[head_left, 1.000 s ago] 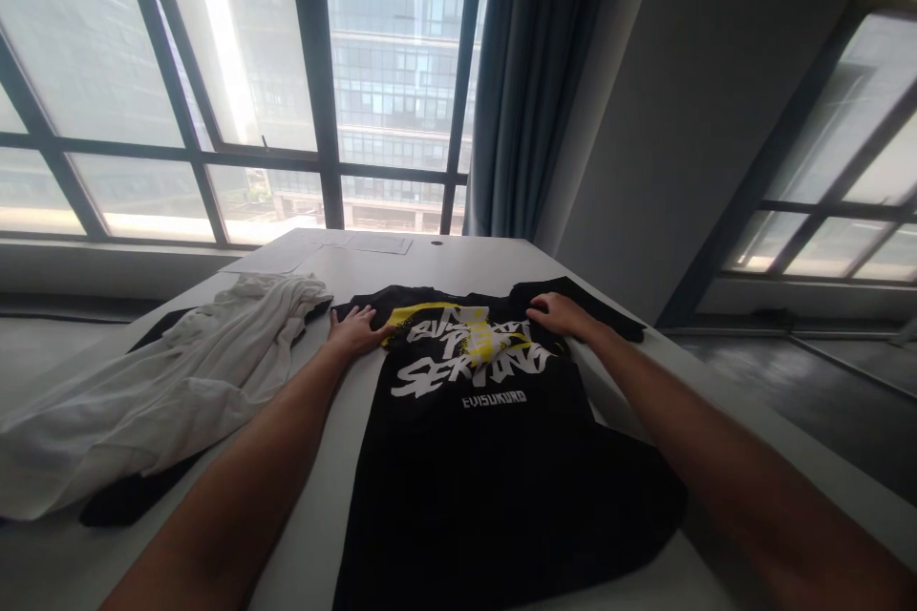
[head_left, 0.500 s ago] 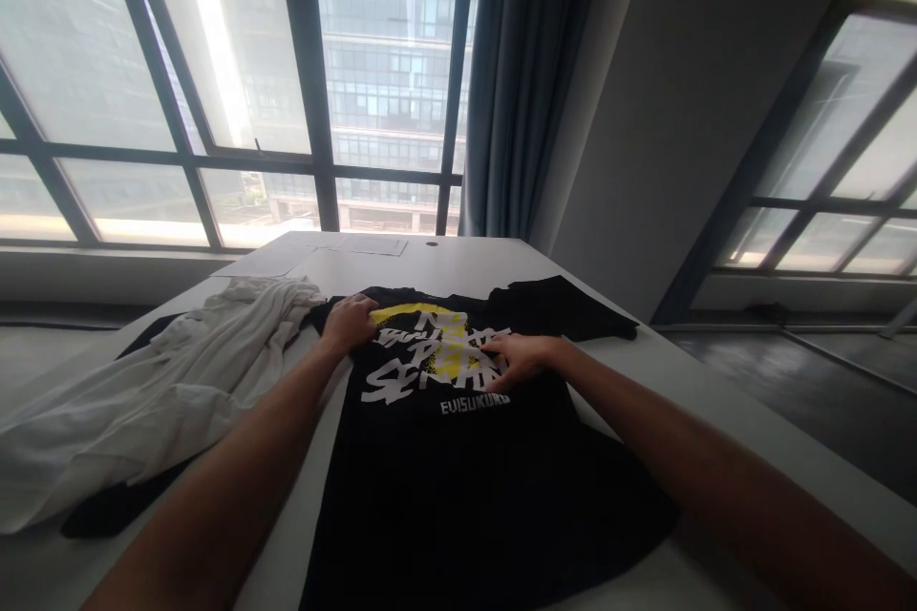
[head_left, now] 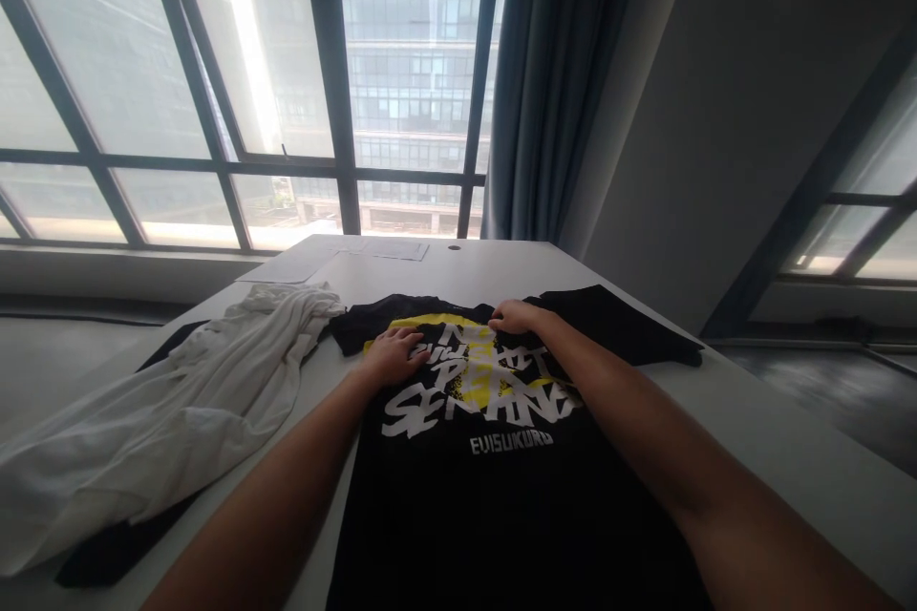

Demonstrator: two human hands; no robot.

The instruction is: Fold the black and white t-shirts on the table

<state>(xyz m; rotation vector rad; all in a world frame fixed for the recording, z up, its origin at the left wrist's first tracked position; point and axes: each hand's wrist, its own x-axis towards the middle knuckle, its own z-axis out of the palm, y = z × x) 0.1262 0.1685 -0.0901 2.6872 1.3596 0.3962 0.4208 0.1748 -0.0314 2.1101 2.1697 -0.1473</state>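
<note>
A black T-shirt [head_left: 458,516] lies spread on the white table with its neck at the far end. White lettering and a yellow shape are printed across its chest. My left hand [head_left: 393,355] rests flat on the left side of the print, fingers stretched over the cloth. Near the collar, my right hand [head_left: 514,317] has its fingers bent together at the top of the print, seemingly pinching the fabric. The right forearm covers part of the shirt's right side.
To the left, a crumpled white garment [head_left: 236,391] lies over dark cloth [head_left: 121,549]. Papers [head_left: 391,250] sit at the far end of the white table [head_left: 501,258]. Beyond it are windows and a blue-grey curtain [head_left: 559,86].
My left hand has slid from the shirt's left shoulder inward onto the print. The right hand has gone from the middle of the print up toward the collar, its fingers closing. The view has shifted left.
</note>
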